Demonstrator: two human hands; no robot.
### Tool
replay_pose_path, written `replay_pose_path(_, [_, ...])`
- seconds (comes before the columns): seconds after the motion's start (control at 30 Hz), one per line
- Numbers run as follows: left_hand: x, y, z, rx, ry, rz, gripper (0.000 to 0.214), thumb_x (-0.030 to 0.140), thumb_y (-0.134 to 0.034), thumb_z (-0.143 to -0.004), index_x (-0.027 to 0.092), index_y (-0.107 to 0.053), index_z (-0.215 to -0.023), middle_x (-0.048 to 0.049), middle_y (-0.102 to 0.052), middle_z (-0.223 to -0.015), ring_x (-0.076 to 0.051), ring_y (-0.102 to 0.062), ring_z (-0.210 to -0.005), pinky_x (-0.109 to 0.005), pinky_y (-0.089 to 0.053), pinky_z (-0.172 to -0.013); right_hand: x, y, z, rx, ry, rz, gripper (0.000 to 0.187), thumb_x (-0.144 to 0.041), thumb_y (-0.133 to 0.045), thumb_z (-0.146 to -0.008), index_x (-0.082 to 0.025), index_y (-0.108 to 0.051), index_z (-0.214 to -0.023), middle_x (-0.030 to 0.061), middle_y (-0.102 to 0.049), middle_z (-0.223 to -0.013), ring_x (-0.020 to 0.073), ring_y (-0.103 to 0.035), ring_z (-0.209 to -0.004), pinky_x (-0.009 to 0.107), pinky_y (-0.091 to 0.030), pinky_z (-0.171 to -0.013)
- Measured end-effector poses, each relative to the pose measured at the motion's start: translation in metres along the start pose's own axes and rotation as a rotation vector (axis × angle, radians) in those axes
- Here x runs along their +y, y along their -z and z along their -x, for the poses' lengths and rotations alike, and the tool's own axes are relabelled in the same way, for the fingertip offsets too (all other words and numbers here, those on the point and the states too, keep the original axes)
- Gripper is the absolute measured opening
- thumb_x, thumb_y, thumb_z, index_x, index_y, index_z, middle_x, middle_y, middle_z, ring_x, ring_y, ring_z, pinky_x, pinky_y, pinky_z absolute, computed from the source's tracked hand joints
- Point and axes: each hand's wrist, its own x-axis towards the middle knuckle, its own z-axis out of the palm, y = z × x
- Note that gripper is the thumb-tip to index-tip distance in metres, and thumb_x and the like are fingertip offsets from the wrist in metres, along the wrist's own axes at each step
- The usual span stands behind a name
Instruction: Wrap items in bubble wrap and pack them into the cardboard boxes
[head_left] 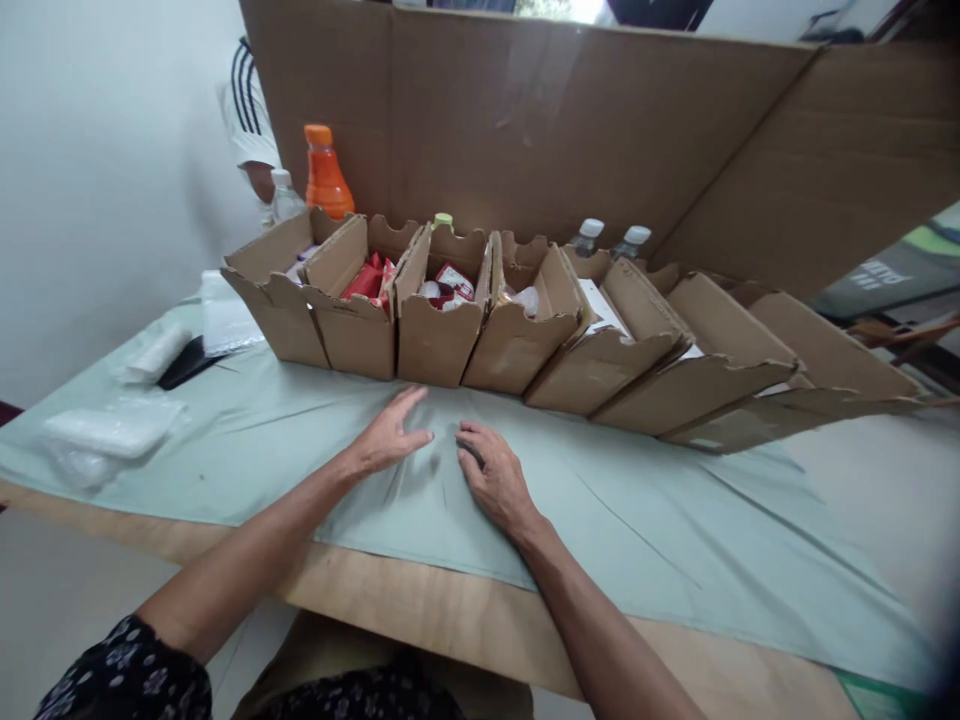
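My left hand (388,433) is open just above the pale green cloth (300,450), its thumb apart from the stretched fingers. Nothing is in it. To its right, my right hand (491,475) rests on the cloth with its fingers curled. A small dark strip shows between thumb and fingers; I cannot make out what it is. Beyond both hands stands a row of several open cardboard bins (439,340). One bin contains red packets (369,278), and another holds a red and white box (455,282). A clear plastic-wrapped item (521,300) lies in the bin right of that.
Plastic-wrapped packs (112,430) and a black flat item (187,362) lie at the left. Behind the bins stand an orange bottle (326,175), clear bottles with white caps (589,235) and a tall cardboard panel (525,110). A person's sleeve (251,105) shows at back left.
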Motion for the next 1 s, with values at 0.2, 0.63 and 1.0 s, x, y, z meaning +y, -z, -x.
replay_pose_path(0.2, [-0.015,0.036,0.097,-0.123,-0.213,-0.325,0.046,0.040,-0.076,-0.084,0.034,-0.073,-0.129,-0.0086,-0.063,-0.150,-0.035,-0.050,-0.147,-0.061,-0.034,-0.124,-0.050,0.015,-0.034,-0.010,0.023,-0.044,0.040,-0.025,-0.051,-0.095,-0.024,-0.067,-0.132,0.0079,-0.078,-0.112,0.0220,-0.073,-0.097,0.038,-0.059,-0.089])
replay_pose_path(0.63, [-0.019,0.040,0.154,0.654,-0.030,-0.140,0.029,0.042,-0.063,-0.094,0.022,-0.074,-0.113,-0.0098,-0.077,-0.111,-0.028,-0.073,-0.102,-0.044,-0.059,-0.095,-0.169,-0.016,-0.174,-0.118,-0.032,0.363,0.026,-0.019,-0.050,-0.100,-0.022,-0.076,-0.104,0.0067,-0.079,-0.092,0.0259,-0.074,-0.092,0.035,-0.052,-0.084])
replay_pose_path(1.0, [-0.021,0.039,0.160,0.807,0.036,0.296,0.076,0.047,-0.084,-0.074,0.022,-0.055,-0.139,-0.0145,-0.063,-0.139,-0.032,-0.061,-0.130,-0.046,-0.050,-0.110,-0.138,0.118,0.036,-0.118,-0.007,-0.181,0.020,-0.023,-0.060,-0.097,-0.029,-0.077,-0.105,-0.0006,-0.080,-0.087,0.0149,-0.076,-0.075,0.022,-0.059,-0.067])
